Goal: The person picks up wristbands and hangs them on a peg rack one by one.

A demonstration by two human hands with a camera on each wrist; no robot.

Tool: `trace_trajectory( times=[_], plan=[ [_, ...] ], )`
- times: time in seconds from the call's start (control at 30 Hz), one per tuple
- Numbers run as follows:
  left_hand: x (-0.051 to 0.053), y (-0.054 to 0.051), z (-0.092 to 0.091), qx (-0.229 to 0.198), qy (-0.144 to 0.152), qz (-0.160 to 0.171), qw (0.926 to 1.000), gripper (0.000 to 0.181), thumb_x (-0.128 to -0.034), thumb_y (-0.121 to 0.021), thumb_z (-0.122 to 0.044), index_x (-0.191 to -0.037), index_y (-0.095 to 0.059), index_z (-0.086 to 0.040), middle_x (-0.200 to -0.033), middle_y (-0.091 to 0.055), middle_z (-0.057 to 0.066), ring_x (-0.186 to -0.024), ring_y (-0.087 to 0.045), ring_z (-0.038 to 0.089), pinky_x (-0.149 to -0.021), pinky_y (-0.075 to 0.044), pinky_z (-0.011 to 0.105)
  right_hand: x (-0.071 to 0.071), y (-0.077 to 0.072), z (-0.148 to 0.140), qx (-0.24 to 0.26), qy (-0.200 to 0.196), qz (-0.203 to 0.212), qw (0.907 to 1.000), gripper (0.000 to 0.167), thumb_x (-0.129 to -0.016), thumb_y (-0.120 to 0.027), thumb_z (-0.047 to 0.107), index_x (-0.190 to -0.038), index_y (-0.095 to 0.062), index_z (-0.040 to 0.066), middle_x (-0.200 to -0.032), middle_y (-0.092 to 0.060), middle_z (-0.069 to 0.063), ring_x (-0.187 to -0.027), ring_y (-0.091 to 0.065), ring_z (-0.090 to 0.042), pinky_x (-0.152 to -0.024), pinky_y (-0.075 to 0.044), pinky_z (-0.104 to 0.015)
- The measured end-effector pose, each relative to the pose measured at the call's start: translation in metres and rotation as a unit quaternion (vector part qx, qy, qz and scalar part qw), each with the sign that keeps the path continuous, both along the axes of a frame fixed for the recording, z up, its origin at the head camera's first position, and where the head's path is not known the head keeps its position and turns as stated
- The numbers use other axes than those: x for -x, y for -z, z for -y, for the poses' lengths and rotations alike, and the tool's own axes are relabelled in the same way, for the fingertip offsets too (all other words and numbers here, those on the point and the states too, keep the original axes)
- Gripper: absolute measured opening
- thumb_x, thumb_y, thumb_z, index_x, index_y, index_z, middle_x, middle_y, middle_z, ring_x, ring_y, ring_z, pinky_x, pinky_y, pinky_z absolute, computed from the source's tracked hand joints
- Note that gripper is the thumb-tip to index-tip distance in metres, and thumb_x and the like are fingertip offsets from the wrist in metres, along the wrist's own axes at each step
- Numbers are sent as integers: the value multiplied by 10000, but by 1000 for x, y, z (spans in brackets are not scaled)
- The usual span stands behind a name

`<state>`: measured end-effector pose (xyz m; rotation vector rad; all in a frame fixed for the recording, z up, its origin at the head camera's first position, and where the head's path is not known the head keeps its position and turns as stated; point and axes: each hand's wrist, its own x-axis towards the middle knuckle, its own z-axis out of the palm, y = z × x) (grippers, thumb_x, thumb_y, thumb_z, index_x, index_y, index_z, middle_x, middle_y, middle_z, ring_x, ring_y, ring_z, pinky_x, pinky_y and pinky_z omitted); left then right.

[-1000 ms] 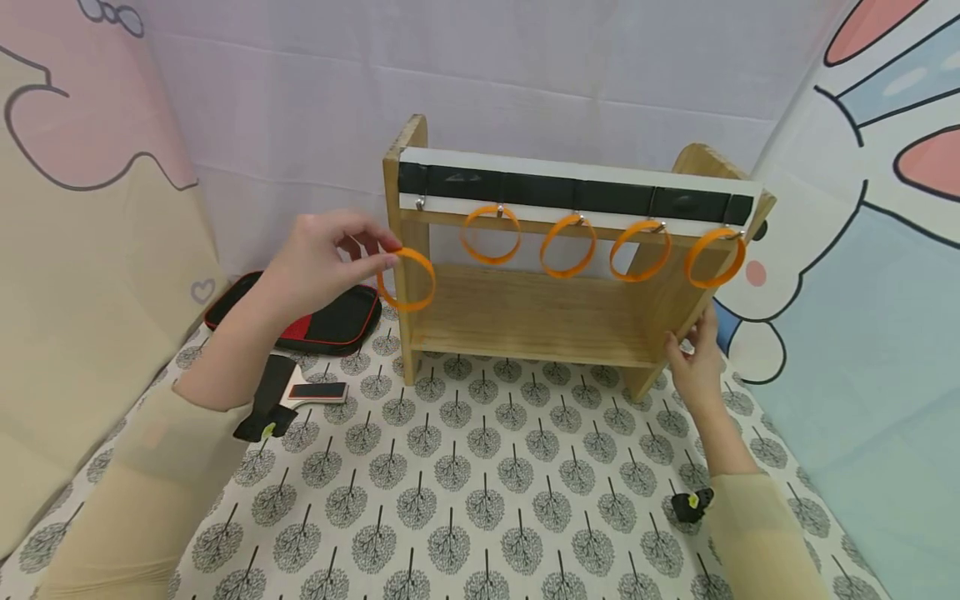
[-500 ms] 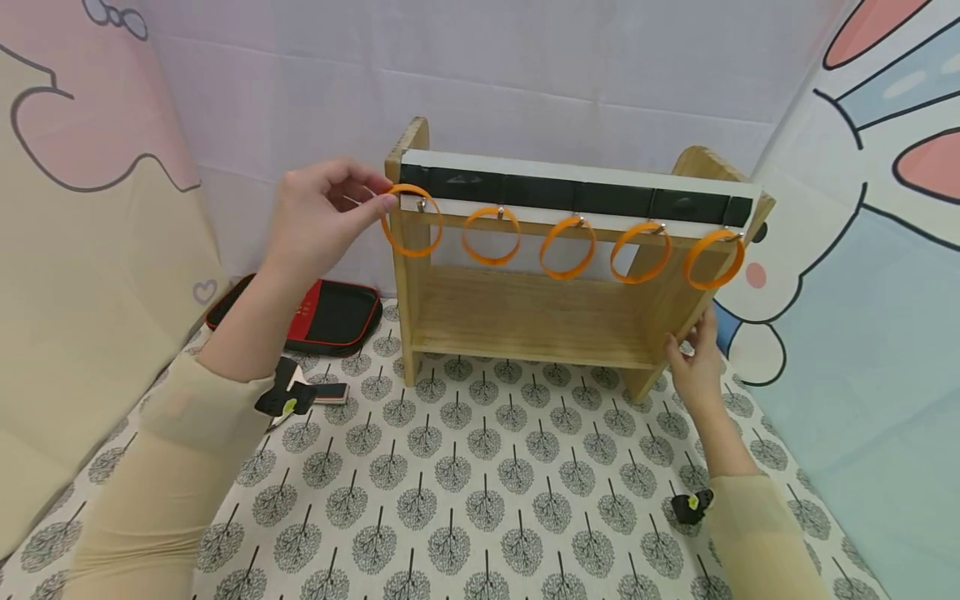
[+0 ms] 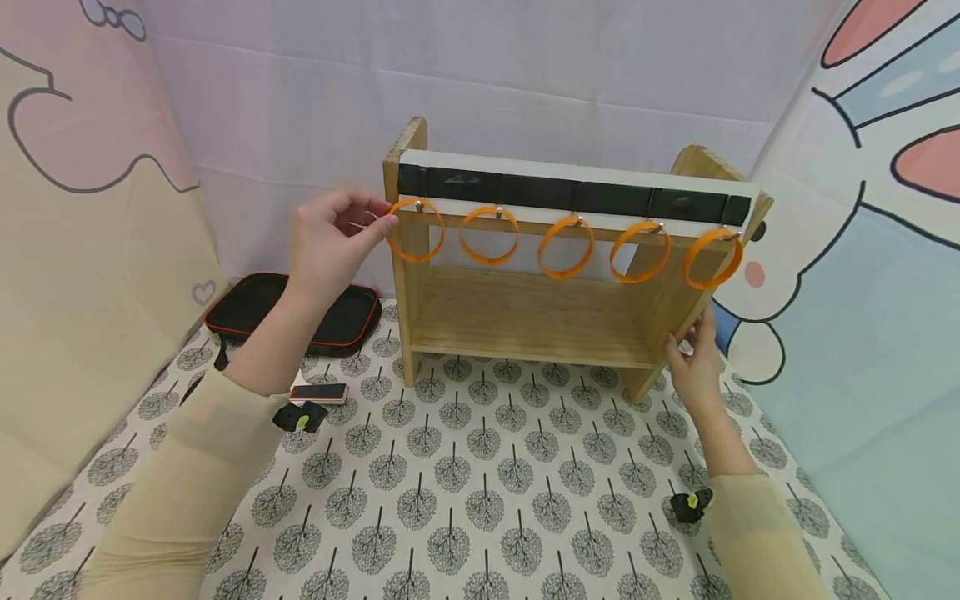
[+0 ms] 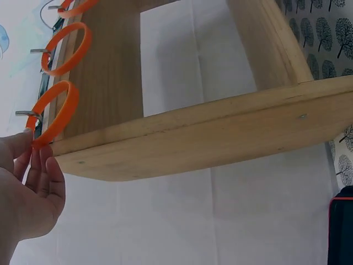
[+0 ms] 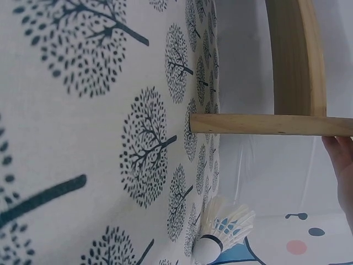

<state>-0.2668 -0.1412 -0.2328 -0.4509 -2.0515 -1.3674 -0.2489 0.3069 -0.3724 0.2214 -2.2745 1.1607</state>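
Observation:
My left hand (image 3: 333,242) pinches the left edge of an orange ring (image 3: 417,258) between thumb and fingers. That ring encircles the leftmost metal hook (image 4: 26,114) on the front rail (image 3: 525,190) of a wooden rack (image 3: 525,321); the left wrist view shows the hook's tip inside it. Several more orange rings (image 3: 567,273) hang from the other hooks in a row to the right. My right hand (image 3: 697,367) rests against the outer side of the rack's right panel, low down. In the right wrist view only part of the right hand (image 5: 343,165) shows at the edge.
A black case (image 3: 345,321) with red trim lies left of the rack, partly behind my left arm. A dark-and-white handled object (image 3: 321,392) lies in front of it, mostly covered by the arm. A shuttlecock (image 5: 218,234) sits right of the rack on the tree-print cloth (image 3: 480,500).
My left hand has raised the orange ring from beside the rack's left panel up to the leftmost hook, then lowered it slightly. The right hand has stayed on the panel.

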Motion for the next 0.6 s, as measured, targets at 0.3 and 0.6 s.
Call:
trace_trajectory(
  times=[0.3,0.6],
  plan=[
    [-2,8,1,363,19,17,9993,192,-814,-751,-207,-954,-707,-83,-883,-676,-21,-742,-609,29,-674,-492,161,17,17,-15,36,-24,11,10000,719,-956,-472,40,-1521,-52,186,-1458,-345,-202,-1182,-496,-428,-839,-532,-440],
    [-14,4,8,593,25,150,9981,201,-827,-737,-241,-976,-708,-109,-868,-659,-60,-775,-592,43,-701,-478,157,11,6,-32,-501,-157,662,9964,740,-973,-522,226,-1520,-30,298,-1491,-304,-210,-1185,-492,-459,-856,-523,-441]
  ],
)
